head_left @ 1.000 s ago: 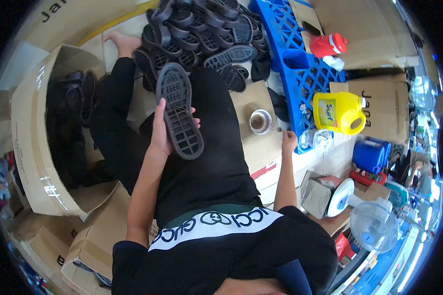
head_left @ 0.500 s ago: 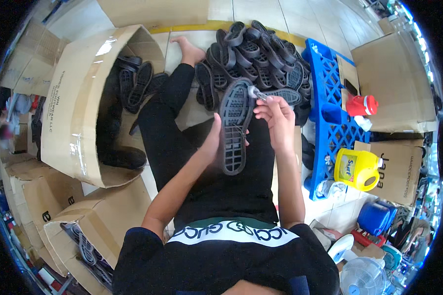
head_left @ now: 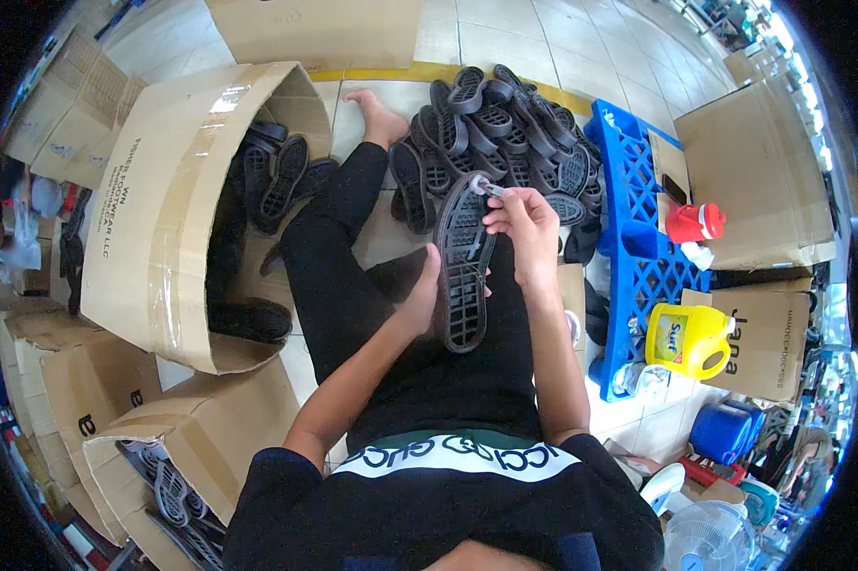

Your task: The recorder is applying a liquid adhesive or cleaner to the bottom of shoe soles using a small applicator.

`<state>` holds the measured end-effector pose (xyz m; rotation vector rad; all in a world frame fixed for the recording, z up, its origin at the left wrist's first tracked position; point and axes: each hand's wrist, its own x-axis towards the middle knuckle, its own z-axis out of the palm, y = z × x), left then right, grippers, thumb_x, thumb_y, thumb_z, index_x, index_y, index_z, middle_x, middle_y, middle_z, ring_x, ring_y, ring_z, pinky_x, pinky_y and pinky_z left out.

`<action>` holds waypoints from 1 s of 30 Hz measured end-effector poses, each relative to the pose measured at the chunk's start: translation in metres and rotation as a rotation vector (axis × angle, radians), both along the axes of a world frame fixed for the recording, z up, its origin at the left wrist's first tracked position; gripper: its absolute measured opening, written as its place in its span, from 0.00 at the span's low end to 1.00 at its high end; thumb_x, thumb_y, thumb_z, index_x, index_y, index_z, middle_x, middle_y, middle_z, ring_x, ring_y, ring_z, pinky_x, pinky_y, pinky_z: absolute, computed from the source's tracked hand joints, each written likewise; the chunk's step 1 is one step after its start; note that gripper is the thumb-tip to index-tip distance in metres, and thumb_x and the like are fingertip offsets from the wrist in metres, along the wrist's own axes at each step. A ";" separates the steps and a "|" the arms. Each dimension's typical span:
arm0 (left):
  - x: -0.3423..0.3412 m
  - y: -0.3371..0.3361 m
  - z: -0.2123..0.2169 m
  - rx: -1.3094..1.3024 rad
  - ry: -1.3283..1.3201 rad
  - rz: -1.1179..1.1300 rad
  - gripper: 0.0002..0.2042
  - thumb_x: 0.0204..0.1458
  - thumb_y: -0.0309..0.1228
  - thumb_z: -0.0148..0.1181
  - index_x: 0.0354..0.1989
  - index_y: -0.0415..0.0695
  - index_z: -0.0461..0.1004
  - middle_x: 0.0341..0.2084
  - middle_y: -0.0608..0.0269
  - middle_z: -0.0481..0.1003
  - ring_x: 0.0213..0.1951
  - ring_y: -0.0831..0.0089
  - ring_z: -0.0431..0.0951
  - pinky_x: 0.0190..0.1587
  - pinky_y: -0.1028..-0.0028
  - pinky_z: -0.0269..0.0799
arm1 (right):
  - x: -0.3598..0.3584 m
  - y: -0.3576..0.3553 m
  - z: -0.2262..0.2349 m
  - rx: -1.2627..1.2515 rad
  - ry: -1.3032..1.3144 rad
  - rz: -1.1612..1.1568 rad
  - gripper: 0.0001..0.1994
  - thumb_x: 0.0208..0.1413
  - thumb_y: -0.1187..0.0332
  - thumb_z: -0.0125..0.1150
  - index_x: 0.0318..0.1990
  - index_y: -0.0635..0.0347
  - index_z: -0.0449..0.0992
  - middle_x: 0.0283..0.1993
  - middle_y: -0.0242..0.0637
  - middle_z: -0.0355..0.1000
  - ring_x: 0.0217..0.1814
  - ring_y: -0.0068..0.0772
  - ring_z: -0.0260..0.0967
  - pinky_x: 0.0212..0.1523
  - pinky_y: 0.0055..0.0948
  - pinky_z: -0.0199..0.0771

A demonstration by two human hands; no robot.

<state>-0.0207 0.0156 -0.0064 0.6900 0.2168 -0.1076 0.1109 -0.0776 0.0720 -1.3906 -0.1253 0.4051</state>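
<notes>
A dark shoe sole [head_left: 464, 309] stands lengthwise above my lap, its gridded side facing me. My left hand [head_left: 419, 303] is closed on its left edge, the thumb showing along the side and fingertips at the far edge. Between the thumb and fingers of my right hand [head_left: 528, 233] is a slim metallic tool [head_left: 493, 189] with a soft whitish tip [head_left: 478, 181]. That tip touches the upper end of the sole, near its rim. The tool's exact kind is too small to make out.
Ahead lies a heap of dark soles [head_left: 514, 128]. To the left, a large cardboard box [head_left: 153, 209] on its side holds more soles. On the right, a blue plastic pallet [head_left: 629, 181] bears a red jug [head_left: 695, 223]; a yellow bottle [head_left: 688, 340] stands beside it.
The whitish tip has shifted left across the sole's upper end, and my right hand has moved with it. My left hand keeps its hold. The whole view has shifted slightly.
</notes>
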 end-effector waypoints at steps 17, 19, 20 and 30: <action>0.005 0.024 0.000 -0.278 -0.067 0.206 0.43 0.58 0.68 0.21 0.56 0.39 0.68 0.42 0.52 0.76 0.38 0.61 0.80 0.42 0.63 0.79 | -0.104 -0.052 0.018 -0.559 -0.584 0.555 0.04 0.58 0.78 0.55 0.39 0.65 0.69 0.34 0.48 0.68 0.34 0.49 0.70 0.36 0.34 0.71; 0.005 0.026 0.002 -0.292 -0.032 0.221 0.44 0.57 0.70 0.23 0.56 0.39 0.68 0.41 0.52 0.76 0.38 0.60 0.80 0.42 0.62 0.78 | -0.108 -0.064 0.021 -0.585 -0.555 0.609 0.04 0.57 0.78 0.56 0.39 0.65 0.70 0.34 0.47 0.68 0.34 0.48 0.70 0.36 0.34 0.71; 0.006 0.026 0.003 -0.290 -0.032 0.220 0.44 0.57 0.70 0.23 0.56 0.39 0.68 0.41 0.52 0.76 0.38 0.60 0.80 0.42 0.62 0.78 | -0.103 -0.068 0.021 -0.584 -0.555 0.607 0.04 0.57 0.78 0.56 0.39 0.65 0.70 0.34 0.47 0.68 0.34 0.48 0.70 0.36 0.34 0.71; 0.005 0.017 0.007 -0.154 -0.041 0.085 0.44 0.57 0.68 0.23 0.57 0.39 0.68 0.40 0.51 0.77 0.36 0.61 0.80 0.43 0.65 0.77 | 0.005 -0.019 0.044 -0.554 -1.106 0.349 0.07 0.56 0.77 0.60 0.41 0.64 0.74 0.45 0.44 0.73 0.40 0.38 0.75 0.41 0.29 0.75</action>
